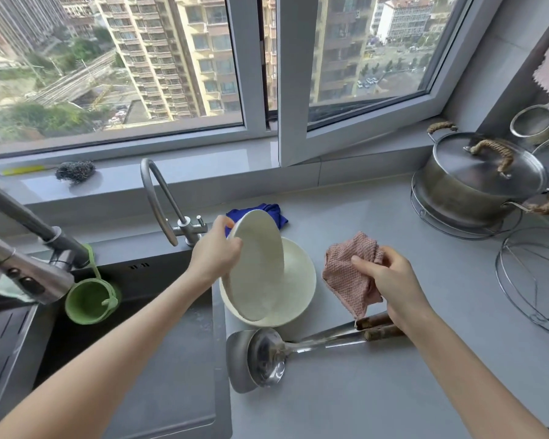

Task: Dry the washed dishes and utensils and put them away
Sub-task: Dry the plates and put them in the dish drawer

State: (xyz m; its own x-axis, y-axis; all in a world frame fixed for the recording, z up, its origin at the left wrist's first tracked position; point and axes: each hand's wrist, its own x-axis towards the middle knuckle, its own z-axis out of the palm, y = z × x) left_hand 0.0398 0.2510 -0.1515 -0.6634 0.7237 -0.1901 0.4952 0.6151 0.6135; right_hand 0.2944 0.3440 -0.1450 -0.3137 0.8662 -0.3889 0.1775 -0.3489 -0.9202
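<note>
Here I see the left hand [214,253] gripping a tilted white dish [257,267] over the white bowl [301,280]; at three o'clock, the right hand [393,280] clutches the pink cloth [343,274].

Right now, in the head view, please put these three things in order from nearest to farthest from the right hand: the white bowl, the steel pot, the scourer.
From the right hand, which grips the pink cloth:
1. White bowl, just to its left.
2. Steel pot, at the back right.
3. Scourer, far left on the window sill.
</note>
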